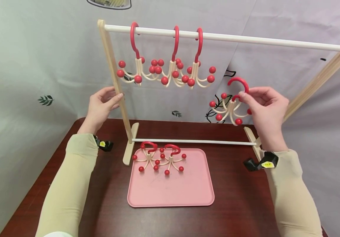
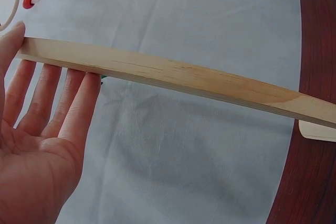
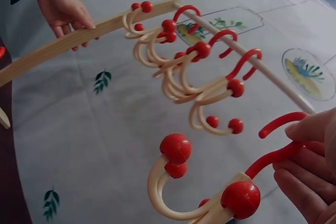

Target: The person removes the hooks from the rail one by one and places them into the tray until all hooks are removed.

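At far left, a pale sleeve [image 1: 79, 171] with a black band [image 1: 103, 144] led to the left hand [image 1: 99, 107], which pinched the left post [image 1: 109, 59] between thumb and fingers, partway up its height. The post rose from its foot [image 1: 129, 153] on the dark table [image 1: 108, 197]; a grey cloth [image 1: 158, 103] with leaf prints formed the backdrop.

To the right of the post, three hangers hung by their red hooks from the white rail [image 1: 261, 40]: the first hanger [image 1: 138, 67] nearest the post, then the second hanger [image 1: 172, 67] and the third hanger [image 1: 195, 69] close together, crowding one another with their ball-tipped arms.

Below, a pink tray [image 1: 170, 192] carried two more, the left tray hanger [image 1: 148, 158] and the right tray hanger [image 1: 171, 159], side by side, their arms overlapping in the head view. The lower bar [image 1: 193, 141] ran behind the tray's far edge.

Farther right, the held hanger [image 1: 232, 105] was below the rail and apart from it, beyond the third hanger. The right hand [image 1: 267, 107] gripped its red hook between thumb and fingers. Behind this hand, partly hidden by it, slanted the right post [image 1: 320, 80].
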Demonstrator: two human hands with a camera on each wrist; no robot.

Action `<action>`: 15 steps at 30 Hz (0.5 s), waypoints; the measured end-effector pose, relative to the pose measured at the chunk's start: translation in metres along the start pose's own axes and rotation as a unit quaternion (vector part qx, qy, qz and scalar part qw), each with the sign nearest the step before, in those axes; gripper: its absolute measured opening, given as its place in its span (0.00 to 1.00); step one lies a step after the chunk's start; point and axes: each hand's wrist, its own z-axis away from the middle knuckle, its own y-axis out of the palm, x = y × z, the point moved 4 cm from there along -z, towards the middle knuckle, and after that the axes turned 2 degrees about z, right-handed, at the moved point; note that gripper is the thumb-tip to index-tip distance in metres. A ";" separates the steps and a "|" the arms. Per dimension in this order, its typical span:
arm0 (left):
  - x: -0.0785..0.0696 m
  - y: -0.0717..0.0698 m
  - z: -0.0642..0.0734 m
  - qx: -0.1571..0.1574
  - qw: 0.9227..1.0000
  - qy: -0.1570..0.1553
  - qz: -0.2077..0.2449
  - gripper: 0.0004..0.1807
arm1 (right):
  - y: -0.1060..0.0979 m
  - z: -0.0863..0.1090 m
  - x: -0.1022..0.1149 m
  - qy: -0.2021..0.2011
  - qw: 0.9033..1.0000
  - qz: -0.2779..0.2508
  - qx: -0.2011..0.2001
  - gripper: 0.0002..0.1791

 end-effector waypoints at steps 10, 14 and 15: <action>0.001 0.001 -0.001 -0.003 1.000 -0.001 0.015 0.22 | 0.006 0.027 -0.035 0.003 0.996 0.071 0.047 0.14; 0.001 0.000 -0.001 -0.002 1.000 -0.001 0.014 0.22 | 0.009 0.040 -0.050 0.027 0.995 0.069 0.067 0.13; 0.001 0.000 -0.001 -0.002 1.000 -0.001 0.014 0.22 | 0.009 0.043 -0.053 0.035 0.995 0.067 0.070 0.13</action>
